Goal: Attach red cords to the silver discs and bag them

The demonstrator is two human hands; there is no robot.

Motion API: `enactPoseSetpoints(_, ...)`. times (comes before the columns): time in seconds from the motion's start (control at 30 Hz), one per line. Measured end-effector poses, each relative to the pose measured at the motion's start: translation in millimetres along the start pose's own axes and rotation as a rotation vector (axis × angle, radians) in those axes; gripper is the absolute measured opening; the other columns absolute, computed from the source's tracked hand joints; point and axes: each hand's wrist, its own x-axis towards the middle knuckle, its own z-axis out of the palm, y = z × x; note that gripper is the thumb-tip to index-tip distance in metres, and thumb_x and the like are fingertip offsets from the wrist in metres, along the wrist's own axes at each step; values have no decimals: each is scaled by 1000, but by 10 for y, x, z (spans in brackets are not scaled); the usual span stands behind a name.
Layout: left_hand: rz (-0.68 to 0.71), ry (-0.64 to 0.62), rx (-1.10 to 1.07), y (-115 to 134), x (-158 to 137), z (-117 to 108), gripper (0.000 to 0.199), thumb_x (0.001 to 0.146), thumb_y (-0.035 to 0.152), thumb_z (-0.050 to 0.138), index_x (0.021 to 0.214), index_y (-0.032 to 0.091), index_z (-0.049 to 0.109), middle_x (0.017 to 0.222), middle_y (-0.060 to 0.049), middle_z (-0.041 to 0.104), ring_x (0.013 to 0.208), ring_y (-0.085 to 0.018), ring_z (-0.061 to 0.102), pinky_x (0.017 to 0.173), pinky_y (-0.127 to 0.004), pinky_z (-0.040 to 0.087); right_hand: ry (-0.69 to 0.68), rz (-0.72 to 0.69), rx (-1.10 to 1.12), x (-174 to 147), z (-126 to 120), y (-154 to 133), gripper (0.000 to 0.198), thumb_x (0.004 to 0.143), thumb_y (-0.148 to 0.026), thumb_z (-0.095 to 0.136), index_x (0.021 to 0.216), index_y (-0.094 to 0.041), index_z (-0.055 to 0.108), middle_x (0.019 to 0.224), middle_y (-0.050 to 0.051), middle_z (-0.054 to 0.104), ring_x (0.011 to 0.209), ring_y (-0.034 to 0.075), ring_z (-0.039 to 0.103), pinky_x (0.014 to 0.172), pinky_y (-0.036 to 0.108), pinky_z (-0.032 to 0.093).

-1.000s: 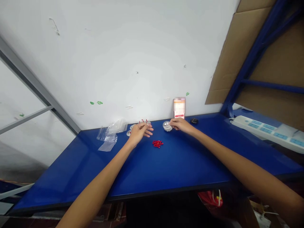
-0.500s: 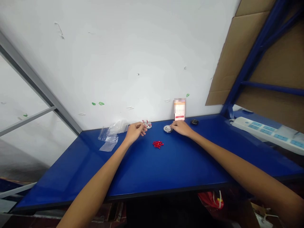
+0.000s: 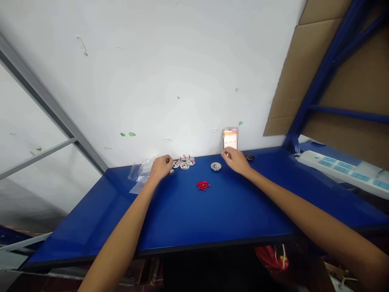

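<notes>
Bags (image 3: 141, 172) (clear plastic) lie partly behind left hand (image 3: 161, 167).

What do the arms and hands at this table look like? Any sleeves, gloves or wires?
They're human, with no cables or machine parts. The left hand and right hand wear no gloves. Both forearms are bare: no sleeve, watch or bracelet shows. Rings would be too small to tell.

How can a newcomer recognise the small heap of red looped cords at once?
Below the white wall is a glossy blue tabletop. The small red heap lies farther from that wall than the round silver metal discs. Unlike the red loops among those discs, it rests apart, directly on the blue surface.
</notes>
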Motion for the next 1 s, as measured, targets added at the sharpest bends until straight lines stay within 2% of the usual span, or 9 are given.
enactPoseSetpoints(0.17,164,-64,10,-98,-4,183,35,97,32,60,124,18,76,115,-14,75,103,-29,69,95,-39,51,5,-25,-10,-31,-25,-75,20,100,-32,54,89,-22,67,91,6,74,74,20,62,66,31,38)
enactPoseSetpoints(0.3,204,-86,66,-144,1,299,28,98,35,62,113,20,80,110,-14,71,109,-32,65,99,-43,50,1,-55,-39,-36,-20,-98,18,100,-31,55,89,-22,67,90,5,73,71,20,62,64,32,38)
enactPoseSetpoints(0.4,216,-76,62,-175,25,306,20,96,30,64,103,21,80,104,-12,71,107,-31,64,96,-42,49,74,-57,-68,38,-38,2,12,99,-29,55,97,-23,65,98,7,71,80,22,64,69,33,42)
enactPoseSetpoints(0.5,223,-27,22,-169,40,264,20,98,29,61,99,21,79,101,-11,72,102,-30,65,93,-41,50,215,45,-49,192,-76,247,17,97,-35,59,109,-23,61,109,10,66,94,26,65,79,37,48)
enactPoseSetpoints(0.57,211,37,-24,-128,34,229,21,99,29,59,98,21,79,100,-11,72,99,-29,66,91,-41,50,299,164,10,321,-117,459,27,95,-42,62,111,-21,58,116,13,63,92,26,64,84,40,51)
enactPoseSetpoints(0.7,166,112,-277,37,-14,191,21,98,35,62,96,21,78,95,-8,76,87,-24,69,85,-38,51,395,298,190,548,-240,763,34,92,-50,64,111,-22,57,115,12,64,94,26,64,89,42,53)
enactPoseSetpoints(0.83,49,4,-741,290,-109,234,34,91,52,74,94,18,77,84,-6,77,75,-21,69,74,-33,54,531,230,237,532,-313,609,21,92,-41,64,100,-22,60,100,7,67,90,24,64,85,38,52)
enactPoseSetpoints(0.9,13,-57,-944,432,-175,275,41,85,56,82,94,17,76,80,-5,76,72,-20,69,73,-33,57,425,122,272,403,-285,348,15,92,-37,64,96,-22,64,85,2,67,78,20,63,77,34,51)
enactPoseSetpoints(1.0,-42,-122,-1163,622,-291,324,43,80,54,88,94,15,77,88,-7,77,77,-18,71,81,-35,61,3,-54,373,151,-149,-137,16,96,-36,63,93,-22,70,77,1,70,70,18,64,69,31,51)
